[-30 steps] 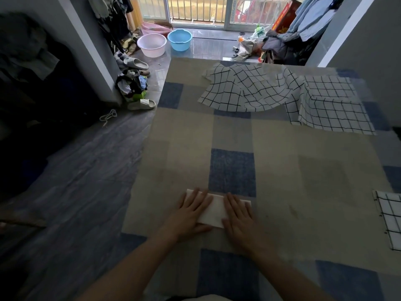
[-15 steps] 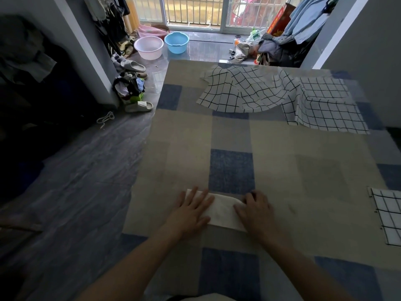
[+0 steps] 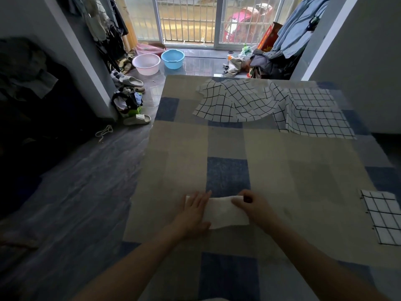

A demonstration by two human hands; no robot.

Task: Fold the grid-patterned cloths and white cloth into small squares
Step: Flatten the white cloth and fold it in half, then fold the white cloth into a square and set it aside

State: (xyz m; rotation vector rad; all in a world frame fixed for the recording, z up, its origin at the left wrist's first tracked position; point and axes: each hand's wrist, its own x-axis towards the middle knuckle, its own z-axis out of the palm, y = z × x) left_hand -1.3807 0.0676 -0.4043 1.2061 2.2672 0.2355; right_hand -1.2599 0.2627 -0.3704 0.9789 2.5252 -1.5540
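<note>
The left hand (image 3: 193, 210) lies flat with straight fingers pressing the left end of the white cloth (image 3: 224, 212), while the right hand (image 3: 252, 205) pinches the cloth's right end with curled fingers. The cloth is a narrow folded strip, plain white, lying near the front of the checked blanket (image 3: 282, 170). Farther back, rumpled grid-patterned cloths (image 3: 249, 103) lie spread, and a folded one (image 3: 382, 216) sits at the right edge.

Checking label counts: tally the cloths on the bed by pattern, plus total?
Grid-patterned cloths: 3, two unfolded at the far end, one folded at the right edge
White cloth: 1, part-folded, under both hands
Total: 4
</note>
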